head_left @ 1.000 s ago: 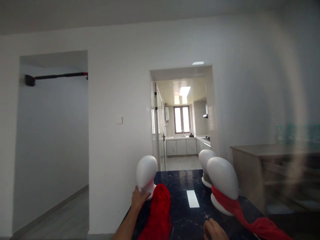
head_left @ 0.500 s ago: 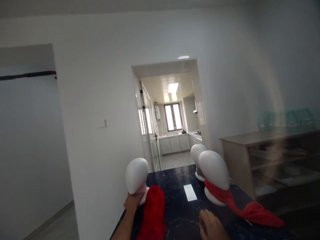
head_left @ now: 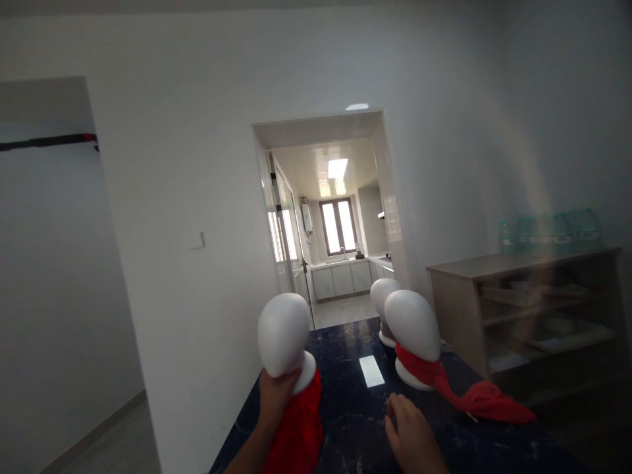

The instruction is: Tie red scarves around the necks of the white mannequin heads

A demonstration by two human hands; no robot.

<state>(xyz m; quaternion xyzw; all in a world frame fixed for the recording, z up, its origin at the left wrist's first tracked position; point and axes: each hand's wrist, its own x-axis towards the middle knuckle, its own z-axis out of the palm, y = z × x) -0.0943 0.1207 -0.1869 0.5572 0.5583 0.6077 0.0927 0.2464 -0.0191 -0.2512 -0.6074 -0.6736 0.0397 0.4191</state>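
My left hand (head_left: 277, 395) grips the neck of a white mannequin head (head_left: 284, 332), which leans a little on the left side of the dark table. A red cloth (head_left: 301, 431) lies below and in front of that head, partly behind my left forearm. Over the table's middle, my right hand (head_left: 407, 421) is loosely curved, thumb apart from the fingers, with nothing visible in it. Beyond it stands another white mannequin head (head_left: 412, 326) with a red scarf (head_left: 424, 368) round its neck; the scarf's tail trails right across the table. A third mannequin head (head_left: 382, 297) is partly hidden behind it.
The dark blue marbled table (head_left: 345, 395) reaches toward a doorway into a kitchen. A wooden shelf unit (head_left: 457, 316) stands at the right, with several green-tinted bottles (head_left: 557, 230) on top. A white wall (head_left: 197, 164) runs along the left.
The left mannequin head has come nearer with my left hand and now overlaps the red cloth's upper end. My right hand stays near the same place. The view has shifted slightly.
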